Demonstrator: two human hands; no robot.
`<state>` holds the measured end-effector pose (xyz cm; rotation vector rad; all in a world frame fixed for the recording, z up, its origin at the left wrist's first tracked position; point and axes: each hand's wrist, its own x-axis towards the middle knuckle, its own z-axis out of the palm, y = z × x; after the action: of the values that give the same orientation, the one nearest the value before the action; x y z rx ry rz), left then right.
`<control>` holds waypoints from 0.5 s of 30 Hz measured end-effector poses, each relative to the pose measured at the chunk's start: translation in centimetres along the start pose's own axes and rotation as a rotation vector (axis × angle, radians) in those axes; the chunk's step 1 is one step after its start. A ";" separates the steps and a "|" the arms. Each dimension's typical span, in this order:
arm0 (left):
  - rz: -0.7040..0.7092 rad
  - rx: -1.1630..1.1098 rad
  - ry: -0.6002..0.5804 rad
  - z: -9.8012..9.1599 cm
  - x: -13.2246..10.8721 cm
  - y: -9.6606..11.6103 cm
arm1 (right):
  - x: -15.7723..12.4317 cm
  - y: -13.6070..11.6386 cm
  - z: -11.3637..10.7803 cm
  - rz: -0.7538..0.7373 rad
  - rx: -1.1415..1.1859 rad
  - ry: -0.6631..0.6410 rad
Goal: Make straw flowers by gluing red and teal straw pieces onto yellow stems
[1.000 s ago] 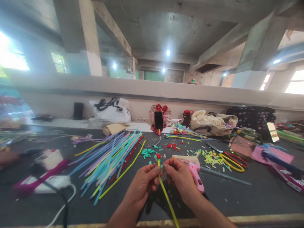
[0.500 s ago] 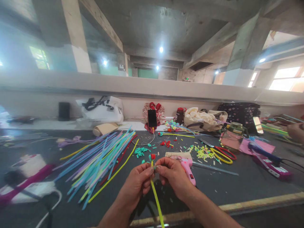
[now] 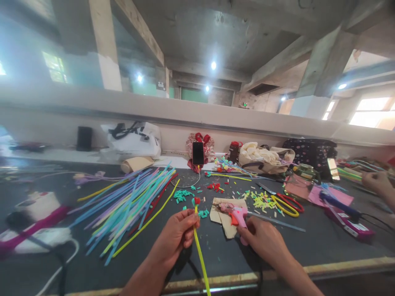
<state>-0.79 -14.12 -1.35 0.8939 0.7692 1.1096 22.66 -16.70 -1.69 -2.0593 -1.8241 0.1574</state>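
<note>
My left hand [image 3: 174, 232] pinches a yellow pipe cleaner [image 3: 201, 257] near its top end, and the stem hangs down toward the table's front edge. A small red piece [image 3: 196, 201] with a bit of green beside it tops the stem. To the right, my right hand [image 3: 267, 238] is closed around the handle of a pink hot glue gun [image 3: 238, 211]. The gun's nozzle points left over a piece of cardboard [image 3: 227, 230]. Part of the handle is hidden by my fingers. Cut green pieces [image 3: 203, 213] lie between the two hands.
Long coloured pipe cleaners [image 3: 132, 213] spread over the left side. Yellow bits [image 3: 262, 201], scissors [image 3: 285, 204] and a jug [image 3: 299, 183] are on the right. A phone [image 3: 198, 153] stands at the back. Another person's hand [image 3: 378, 181] shows at far right.
My right hand has left the top of the pipe cleaner and moved right to take hold of the glue gun. The gun has turned and its cardboard shows more. My left hand keeps the stem.
</note>
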 end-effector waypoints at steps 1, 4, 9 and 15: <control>-0.002 0.007 0.002 0.0 0.0 0.1 | 0.3 -0.1 0.3 0.007 -0.001 -0.002; -0.024 0.017 -0.003 0.0 0.1 0.3 | 1.4 -0.4 0.9 0.037 0.041 -0.009; -0.086 -0.037 -0.048 -0.2 0.1 0.2 | 1.5 0.4 0.7 0.099 0.163 -0.007; -0.110 -0.081 -0.038 0.0 0.0 0.4 | 0.4 0.0 0.1 0.124 0.274 0.075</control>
<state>-0.96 -14.06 -0.96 0.7934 0.7290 1.0173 22.73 -16.29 -1.75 -1.9563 -1.5360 0.3398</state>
